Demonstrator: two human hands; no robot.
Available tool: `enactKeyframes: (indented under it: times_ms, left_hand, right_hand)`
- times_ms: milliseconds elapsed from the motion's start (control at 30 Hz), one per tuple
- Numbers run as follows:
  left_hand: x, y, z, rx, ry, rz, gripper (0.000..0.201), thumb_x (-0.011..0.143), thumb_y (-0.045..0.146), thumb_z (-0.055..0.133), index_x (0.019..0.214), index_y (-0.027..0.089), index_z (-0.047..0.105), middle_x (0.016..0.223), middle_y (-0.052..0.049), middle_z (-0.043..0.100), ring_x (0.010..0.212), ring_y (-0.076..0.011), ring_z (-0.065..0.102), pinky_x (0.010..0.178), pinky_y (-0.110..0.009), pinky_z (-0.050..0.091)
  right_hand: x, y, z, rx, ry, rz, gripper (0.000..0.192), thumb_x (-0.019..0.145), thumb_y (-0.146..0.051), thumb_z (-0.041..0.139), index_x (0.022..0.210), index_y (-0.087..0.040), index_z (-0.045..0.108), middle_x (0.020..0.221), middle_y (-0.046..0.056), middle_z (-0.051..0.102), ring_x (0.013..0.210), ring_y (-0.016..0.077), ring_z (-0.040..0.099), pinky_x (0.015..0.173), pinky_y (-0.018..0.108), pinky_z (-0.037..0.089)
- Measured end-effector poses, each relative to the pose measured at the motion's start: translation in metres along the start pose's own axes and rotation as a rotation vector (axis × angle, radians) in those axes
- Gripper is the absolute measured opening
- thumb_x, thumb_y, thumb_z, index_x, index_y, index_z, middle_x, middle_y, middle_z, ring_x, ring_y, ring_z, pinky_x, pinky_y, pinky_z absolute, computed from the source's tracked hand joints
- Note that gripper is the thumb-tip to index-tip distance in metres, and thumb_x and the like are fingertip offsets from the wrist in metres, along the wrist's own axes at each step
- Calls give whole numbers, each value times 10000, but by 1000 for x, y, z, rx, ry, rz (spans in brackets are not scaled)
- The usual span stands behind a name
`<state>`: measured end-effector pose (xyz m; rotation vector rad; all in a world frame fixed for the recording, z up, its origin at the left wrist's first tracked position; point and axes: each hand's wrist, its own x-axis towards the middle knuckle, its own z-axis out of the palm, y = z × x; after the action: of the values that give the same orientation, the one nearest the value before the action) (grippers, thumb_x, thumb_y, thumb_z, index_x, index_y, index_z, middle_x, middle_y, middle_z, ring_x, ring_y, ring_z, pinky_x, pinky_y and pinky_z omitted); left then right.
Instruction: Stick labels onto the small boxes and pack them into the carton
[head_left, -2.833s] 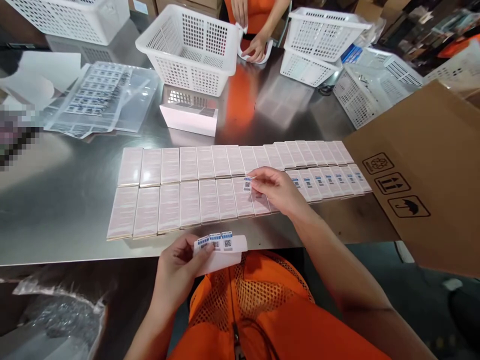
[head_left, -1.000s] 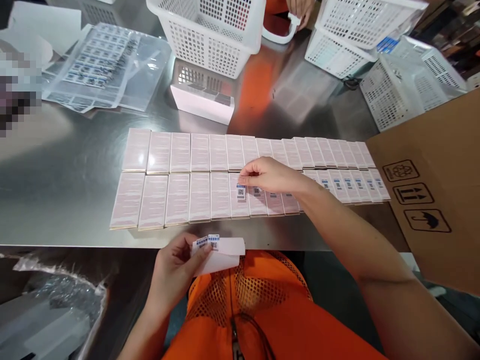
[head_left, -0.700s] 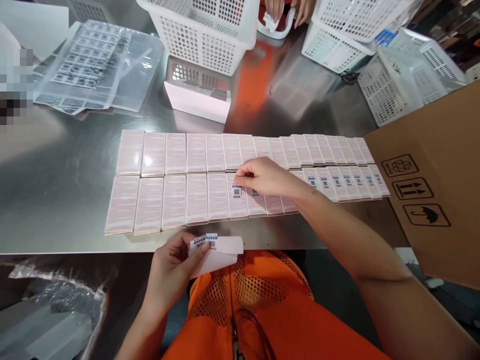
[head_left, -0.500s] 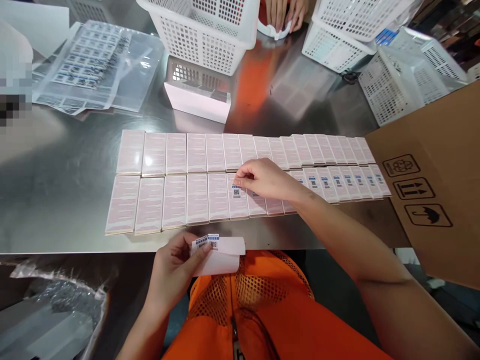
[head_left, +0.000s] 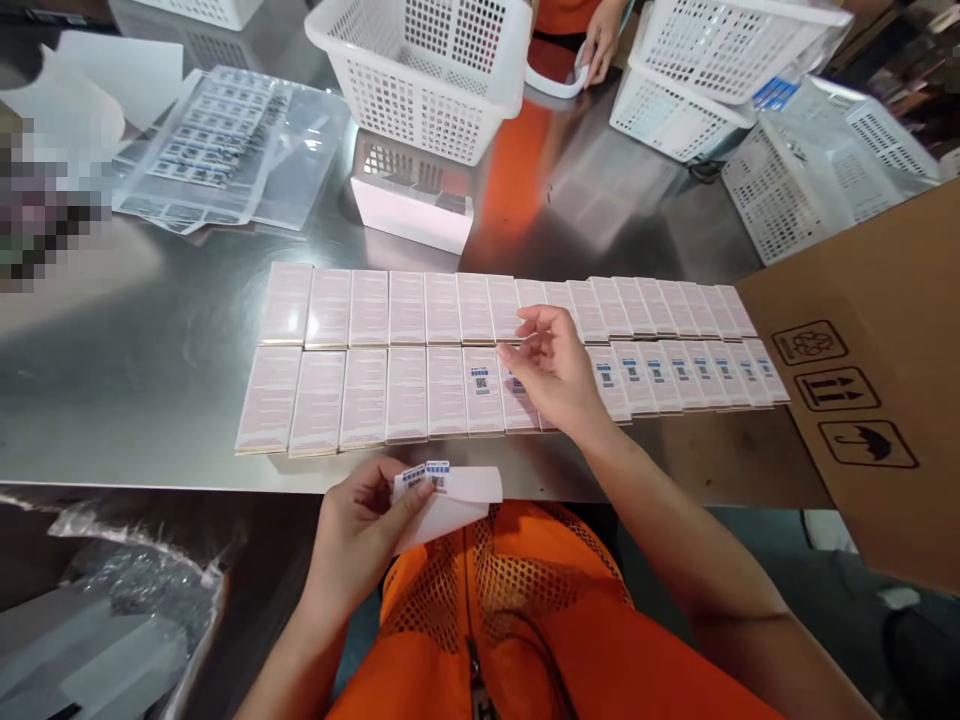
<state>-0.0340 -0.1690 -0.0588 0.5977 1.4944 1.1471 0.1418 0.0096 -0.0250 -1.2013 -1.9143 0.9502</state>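
Two long rows of small pale pink boxes (head_left: pixel 406 395) lie side by side on the steel table. In the near row, boxes from the middle to the right end carry a QR code sticker (head_left: pixel 481 381); those at the left have none, nor do the visible far-row boxes. My left hand (head_left: pixel 360 525) pinches a sticker backing sheet (head_left: pixel 457 500) with two stickers left at its left end, near the table's front edge. My right hand (head_left: pixel 551 365) hovers over the middle of the rows, fingers apart and holding nothing, covering parts of several boxes.
White plastic baskets (head_left: pixel 427 85) stand at the back, one on a white box (head_left: pixel 412 205). Sticker sheets in clear bags (head_left: pixel 217 140) lie at the back left. A large cardboard carton (head_left: pixel 862 380) borders the right end. Across the table is another person's hand (head_left: pixel 602 45).
My right hand has lifted off the sticker on a middle near-row box and moved right, its fingers opening. My left hand still holds the backing sheet. The view has shifted slightly.
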Motion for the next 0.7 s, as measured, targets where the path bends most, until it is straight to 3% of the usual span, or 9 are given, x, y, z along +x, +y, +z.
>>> enactKeyframes:
  times_ms: [67, 200, 300, 433, 500, 567, 633, 700]
  left_hand:
    - [-1, 2, 0, 3, 4, 15, 265, 749, 398, 775, 733, 169, 644, 684, -12, 646, 624, -121, 529, 578, -212, 424]
    - [-1, 2, 1, 1, -28, 63, 266, 777, 401, 751, 729, 174, 621, 691, -8, 623, 645, -129, 513, 602, -227, 418]
    - [-2, 4, 0, 18, -42, 83, 267, 795, 423, 731, 775, 172, 642, 707, -11, 621, 647, -131, 508, 589, -225, 402]
    - [-3, 5, -2, 16, -19, 62, 336, 838, 480, 662, 739, 162, 622, 654, 1, 557, 595, -115, 457, 533, -213, 350]
    - [-3, 3, -4, 19, -6, 43, 364, 841, 497, 652, 713, 161, 597, 619, 15, 508, 566, -103, 415, 505, -205, 310]
    - [-2, 1, -5, 3, -7, 31, 376, 836, 508, 653, 705, 164, 578, 611, 20, 490, 559, -100, 402, 497, -200, 295]
    - [-3, -2, -7, -12, -12, 22, 383, 834, 513, 654, 698, 166, 565, 614, 20, 490, 559, -100, 403, 499, -199, 299]
    - [-4, -3, -8, -12, -21, 14, 383, 834, 510, 655, 695, 166, 560, 617, 20, 491, 561, -99, 405, 502, -199, 305]
  right_hand:
    - [-11, -15, -5, -14, -132, -62, 263, 881, -292, 647, 1124, -240, 561, 980, 31, 576, 769, 135, 564, 648, 283, 480]
    - [-34, -42, -5, -128, -559, -266, 132, 904, -263, 653, 1033, -234, 666, 967, 28, 657, 926, 164, 594, 780, 306, 476]
    - [-46, -50, 2, -232, -550, -389, 69, 923, -215, 619, 944, -210, 685, 907, 32, 679, 882, 172, 588, 800, 347, 443]
    - [-48, -57, 3, -238, -577, -492, 143, 938, -202, 561, 864, -227, 681, 880, 32, 697, 827, 177, 589, 779, 369, 429]
    - [-37, -59, -1, -116, -617, -402, 128, 928, -224, 572, 866, -235, 683, 875, 26, 693, 819, 165, 599, 748, 337, 448]
    - [-17, -55, -2, -7, -574, -219, 92, 886, -300, 639, 862, -224, 686, 858, 25, 685, 779, 152, 601, 679, 300, 455]
    - [8, -45, 0, 37, -512, -27, 191, 846, -386, 676, 846, -194, 681, 809, 27, 675, 700, 138, 586, 615, 280, 437]
    - [29, -33, 6, 35, -551, 110, 236, 856, -399, 647, 824, -167, 676, 743, 23, 661, 638, 121, 572, 590, 269, 423]
